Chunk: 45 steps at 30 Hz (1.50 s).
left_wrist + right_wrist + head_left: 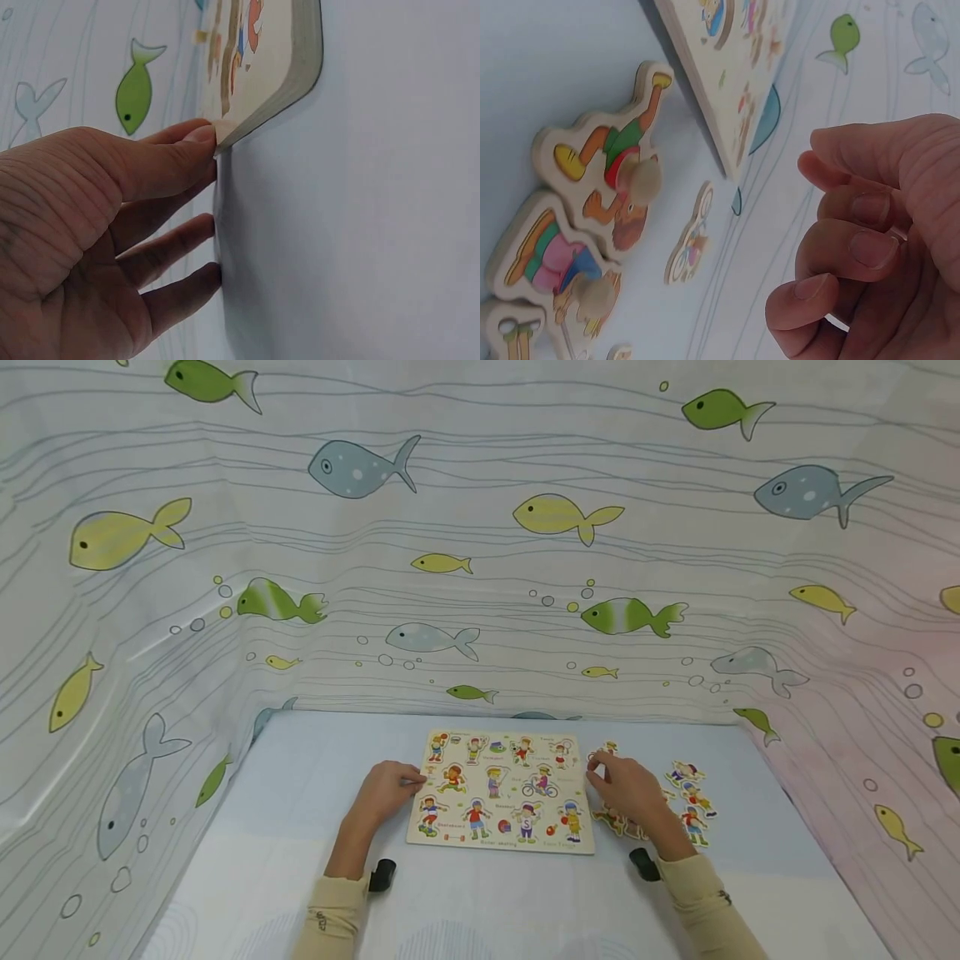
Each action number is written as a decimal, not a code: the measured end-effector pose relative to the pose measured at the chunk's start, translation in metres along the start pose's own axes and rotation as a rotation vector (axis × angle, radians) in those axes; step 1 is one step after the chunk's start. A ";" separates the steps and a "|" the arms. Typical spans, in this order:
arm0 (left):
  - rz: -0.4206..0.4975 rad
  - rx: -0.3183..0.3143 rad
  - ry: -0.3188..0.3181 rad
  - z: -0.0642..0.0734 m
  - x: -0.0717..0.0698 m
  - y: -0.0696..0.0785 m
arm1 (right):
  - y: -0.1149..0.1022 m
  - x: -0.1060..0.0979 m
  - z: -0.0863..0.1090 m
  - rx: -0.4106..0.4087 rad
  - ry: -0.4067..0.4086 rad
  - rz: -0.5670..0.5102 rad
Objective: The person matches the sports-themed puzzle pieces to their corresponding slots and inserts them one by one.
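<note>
A wooden peg puzzle board point(498, 793) printed with children playing sports lies flat on the table. At its left edge, my left hand point(390, 789) pinches the rim between thumb and forefinger; in the left wrist view, the other fingers of that hand point(97, 217) are spread below the corner. My right hand point(630, 789) hovers beside the board's right edge. Its fingers are loosely curled with nothing visible in them, and in the right wrist view this hand point(870, 217) is apart from the board. Knobbed puzzle pieces, including a running figure point(619, 142), lie near it.
More loose puzzle pieces point(693, 797) lie right of the right hand, and some are partly hidden under it. A small bicycle piece point(690, 244) lies near the board's corner. Behind the table point(330, 735) hangs a fish-printed cloth point(480, 602), also at both sides.
</note>
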<state>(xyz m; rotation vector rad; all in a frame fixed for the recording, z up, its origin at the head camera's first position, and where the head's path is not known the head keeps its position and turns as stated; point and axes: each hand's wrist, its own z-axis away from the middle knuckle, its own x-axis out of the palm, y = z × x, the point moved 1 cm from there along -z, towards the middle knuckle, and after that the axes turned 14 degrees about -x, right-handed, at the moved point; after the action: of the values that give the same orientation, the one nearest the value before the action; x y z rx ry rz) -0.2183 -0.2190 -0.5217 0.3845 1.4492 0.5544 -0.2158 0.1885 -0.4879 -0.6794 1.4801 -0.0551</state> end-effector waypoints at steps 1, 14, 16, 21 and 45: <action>0.000 0.000 -0.002 0.000 0.000 0.000 | 0.001 0.000 0.002 0.006 -0.004 0.003; -0.008 -0.002 -0.006 0.002 0.001 0.000 | 0.023 -0.015 0.023 0.061 0.042 0.013; -0.009 -0.004 -0.008 0.002 0.001 -0.001 | 0.027 -0.017 0.026 0.063 0.055 0.016; -0.011 0.004 -0.007 0.003 0.001 0.000 | 0.033 -0.019 0.034 0.065 0.065 0.030; 0.017 -0.009 0.002 0.003 0.000 0.000 | 0.059 -0.011 0.084 0.129 0.040 -0.012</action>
<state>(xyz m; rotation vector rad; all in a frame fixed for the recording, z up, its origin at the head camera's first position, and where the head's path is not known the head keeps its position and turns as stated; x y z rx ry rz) -0.2157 -0.2183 -0.5213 0.3898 1.4461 0.5746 -0.1615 0.2739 -0.5097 -0.5858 1.4970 -0.1731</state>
